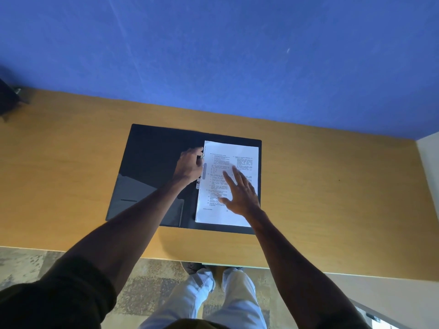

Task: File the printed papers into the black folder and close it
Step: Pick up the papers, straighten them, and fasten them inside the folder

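The black folder [152, 160] lies open and flat on the wooden desk. The printed papers [240, 153], white sheets with two columns of text, rest on its right half. A metal fastener clip [202, 169] runs along the papers' left edge at the spine. My left hand [188, 167] sits at the spine with its fingers curled on the clip. My right hand [241, 193] lies flat on the papers with its fingers spread, pressing them down.
The wooden desk [332, 186] backs onto a blue wall [237, 55]. A dark object [8, 96] sits at the desk's far left corner. A pale surface [430, 167] borders the right side. My legs and the floor show below the desk's near edge.
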The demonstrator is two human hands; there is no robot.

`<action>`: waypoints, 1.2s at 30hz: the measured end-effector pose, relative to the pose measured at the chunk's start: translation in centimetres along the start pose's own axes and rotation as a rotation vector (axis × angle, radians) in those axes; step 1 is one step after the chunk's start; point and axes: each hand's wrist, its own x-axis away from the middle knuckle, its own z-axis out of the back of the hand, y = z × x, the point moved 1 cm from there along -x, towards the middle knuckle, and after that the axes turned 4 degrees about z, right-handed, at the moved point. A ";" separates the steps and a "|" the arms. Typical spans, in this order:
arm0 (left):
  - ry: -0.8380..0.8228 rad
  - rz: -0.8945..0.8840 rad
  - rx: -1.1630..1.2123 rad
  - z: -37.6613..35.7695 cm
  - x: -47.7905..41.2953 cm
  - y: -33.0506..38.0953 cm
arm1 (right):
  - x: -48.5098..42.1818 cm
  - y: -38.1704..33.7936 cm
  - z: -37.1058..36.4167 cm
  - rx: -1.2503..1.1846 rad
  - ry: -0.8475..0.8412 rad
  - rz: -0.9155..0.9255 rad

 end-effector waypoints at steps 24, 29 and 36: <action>0.135 0.119 0.312 -1.2 6.8 -2.5 | -0.1 0.3 -0.9 -0.060 0.007 0.004; 0.121 0.081 0.277 -1.3 6.6 -2.8 | -0.1 0.4 -1.0 -0.059 0.017 0.007; -0.009 0.261 0.018 -2.2 6.9 -4.2 | -0.2 0.6 -1.3 -0.082 0.017 0.005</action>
